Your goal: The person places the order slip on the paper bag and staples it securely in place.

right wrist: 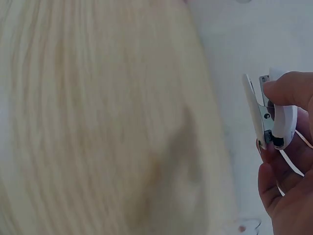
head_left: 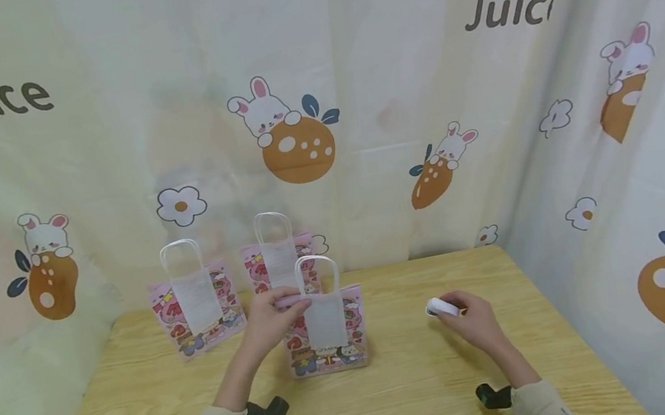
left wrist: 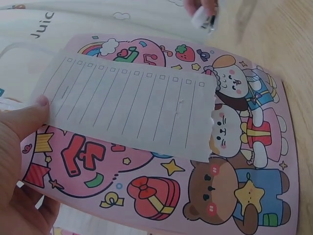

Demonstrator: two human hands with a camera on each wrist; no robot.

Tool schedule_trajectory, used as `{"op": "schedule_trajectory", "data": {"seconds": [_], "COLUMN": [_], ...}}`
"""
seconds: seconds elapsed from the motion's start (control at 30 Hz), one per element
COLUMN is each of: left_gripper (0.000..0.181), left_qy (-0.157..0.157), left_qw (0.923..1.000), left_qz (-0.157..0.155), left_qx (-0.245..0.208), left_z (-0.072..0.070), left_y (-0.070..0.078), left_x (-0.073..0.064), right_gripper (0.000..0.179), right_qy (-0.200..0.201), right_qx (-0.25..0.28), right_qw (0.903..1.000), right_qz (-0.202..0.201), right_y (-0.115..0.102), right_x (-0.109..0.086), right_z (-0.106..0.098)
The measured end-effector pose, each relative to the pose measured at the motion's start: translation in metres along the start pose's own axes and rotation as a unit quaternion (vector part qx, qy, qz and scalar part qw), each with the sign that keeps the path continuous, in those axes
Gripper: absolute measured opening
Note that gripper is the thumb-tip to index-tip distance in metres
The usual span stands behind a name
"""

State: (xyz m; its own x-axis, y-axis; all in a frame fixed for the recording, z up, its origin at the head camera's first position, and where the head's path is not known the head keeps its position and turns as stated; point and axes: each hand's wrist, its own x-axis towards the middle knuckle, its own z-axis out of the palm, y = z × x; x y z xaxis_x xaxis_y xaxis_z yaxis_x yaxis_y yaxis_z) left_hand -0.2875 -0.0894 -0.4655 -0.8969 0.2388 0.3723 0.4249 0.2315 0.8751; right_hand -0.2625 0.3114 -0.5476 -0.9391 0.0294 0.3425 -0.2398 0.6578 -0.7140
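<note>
My left hand [head_left: 270,324] pinches the top edge of a pink paper gift bag [head_left: 300,362] with cartoon animals on it and a white looped handle [head_left: 315,259]. A white lined sheet [left wrist: 132,105] with small boxes and one ragged edge lies on the bag's front. In the left wrist view the thumb presses on the sheet's end near the bag's top. Off to the right, above the table, my right hand [head_left: 476,322] holds a small white stapler [head_left: 442,307]. The right wrist view shows the stapler's metal parts [right wrist: 265,116] between its two white arms, with the thumb on it.
Two similar gift bags stand behind: one at the left [head_left: 227,282], one at the back middle [head_left: 255,263], each with a white sheet on its front. The wooden table [head_left: 402,399] meets a printed curtain [head_left: 386,213] at its back and sides.
</note>
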Motion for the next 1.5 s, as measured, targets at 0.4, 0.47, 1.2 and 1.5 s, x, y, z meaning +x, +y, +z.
{"op": "schedule_trajectory", "data": {"seconds": [0.4,0.47,1.2,1.5], "left_gripper": [0.016,0.015,0.019,0.021], "left_qy": [-0.046,-0.053,-0.034,-0.031], "left_qw": [0.9989,0.9984,0.9993,0.9991], "left_qz": [0.010,0.014,-0.014,-0.028], "left_qx": [0.007,-0.008,0.000,0.008], "left_z": [0.021,0.027,0.072,0.082], "left_y": [0.004,0.004,-0.009,-0.018], "left_x": [0.034,0.043,0.126,0.134], "right_gripper": [0.028,0.029,0.028,0.028], "right_qy": [-0.025,-0.025,-0.028,-0.023], "right_qx": [-0.017,-0.018,-0.004,-0.007], "right_qw": [0.9949,0.9949,0.9917,0.9915], "right_qz": [0.096,0.096,0.125,0.128], "right_y": [0.028,0.030,0.026,0.030], "right_x": [-0.009,-0.010,-0.019,-0.015], "right_z": [-0.008,-0.008,0.002,0.008]}}
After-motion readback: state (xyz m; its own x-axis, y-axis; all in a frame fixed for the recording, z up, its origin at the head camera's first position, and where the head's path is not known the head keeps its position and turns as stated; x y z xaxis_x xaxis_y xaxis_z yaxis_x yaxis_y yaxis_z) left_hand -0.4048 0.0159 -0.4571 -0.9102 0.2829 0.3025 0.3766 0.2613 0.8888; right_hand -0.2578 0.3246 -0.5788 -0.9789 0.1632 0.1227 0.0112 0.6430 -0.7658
